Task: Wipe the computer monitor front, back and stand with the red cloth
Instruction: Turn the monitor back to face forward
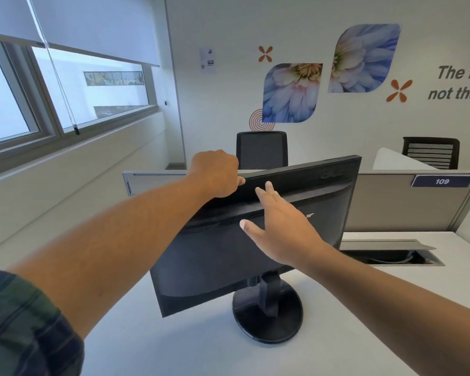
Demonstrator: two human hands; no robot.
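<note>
On the white surface, the black flat-panel computer monitor stands back toward the person, its long top edge grasped by the left grip, the right grip released and spread over the back panel; no red cloth shows.

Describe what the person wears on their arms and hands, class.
The left hand and right hand show no gloves, rings or watch. The left arm has a dark blue-and-green checked sleeve, rolled up; the right forearm is bare.

Daylit window, flower-decorated white wall, two black chairs behind the partition.
</note>
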